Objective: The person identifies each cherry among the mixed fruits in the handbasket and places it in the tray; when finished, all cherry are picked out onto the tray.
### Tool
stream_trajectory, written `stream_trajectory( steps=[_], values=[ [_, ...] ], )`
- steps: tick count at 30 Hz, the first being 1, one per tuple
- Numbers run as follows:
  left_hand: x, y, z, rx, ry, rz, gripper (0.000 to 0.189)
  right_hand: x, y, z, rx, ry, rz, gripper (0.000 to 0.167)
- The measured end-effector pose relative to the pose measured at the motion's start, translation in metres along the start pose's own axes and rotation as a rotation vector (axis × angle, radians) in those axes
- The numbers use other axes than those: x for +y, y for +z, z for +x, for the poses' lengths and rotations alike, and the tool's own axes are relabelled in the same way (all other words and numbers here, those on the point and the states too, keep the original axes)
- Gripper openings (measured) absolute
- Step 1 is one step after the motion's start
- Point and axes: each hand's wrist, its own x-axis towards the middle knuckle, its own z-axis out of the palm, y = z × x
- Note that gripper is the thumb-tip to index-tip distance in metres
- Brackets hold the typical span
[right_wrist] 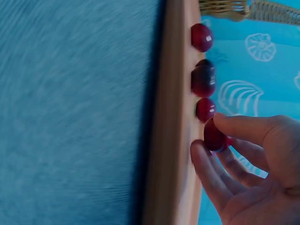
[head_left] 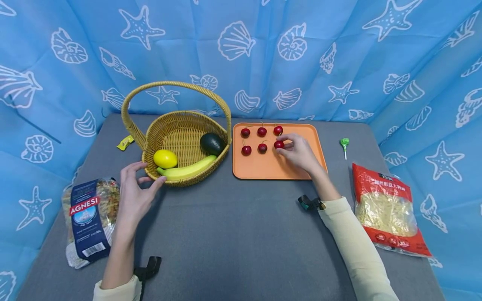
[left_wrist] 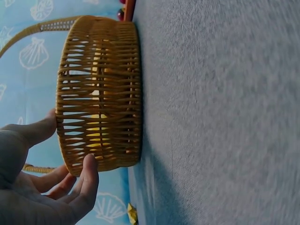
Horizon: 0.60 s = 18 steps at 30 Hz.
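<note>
My left hand point(head_left: 137, 194) holds the near left side of a wicker basket point(head_left: 177, 113), thumb at its rim and fingers against its woven wall point(left_wrist: 101, 84). Inside the basket lie a yellow lemon point(head_left: 165, 159), a banana point(head_left: 190, 169) along the near side and a dark avocado point(head_left: 212, 144) on the right. Over an orange tray point(head_left: 263, 167), my right hand point(head_left: 301, 152) pinches a red cherry point(right_wrist: 214, 135) between thumb and fingers. Several more cherries point(head_left: 262, 148) with stems sit on the tray in two rows, beside and behind the pinched one.
A blue-labelled pasta bag point(head_left: 88, 221) lies left of my left forearm. Behind it is a small yellow wrapped candy point(head_left: 125, 142). Right of the tray are a green lollipop point(head_left: 344, 144) and a red pasta bag point(head_left: 388, 209). A blue shell-print curtain point(head_left: 256, 75) hangs behind the grey table point(head_left: 233, 234).
</note>
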Motion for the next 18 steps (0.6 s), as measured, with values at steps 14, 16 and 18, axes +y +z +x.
stream_trajectory(
  steps=[14, 16, 18],
  values=[
    [0.001, -0.01, 0.0, -0.073, 0.103, 0.137, 0.075, 0.014, 0.006, 0.005, -0.041, 0.03, -0.034, 0.041],
    [0.003, -0.013, -0.001, -0.099, 0.111, 0.163, 0.077, 0.014, 0.005, 0.005, -0.047, 0.034, -0.025, 0.043],
    [0.006, -0.017, -0.002, -0.133, 0.123, 0.183, 0.079, 0.014, 0.004, 0.005, -0.051, 0.032, -0.017, 0.044]
  ],
)
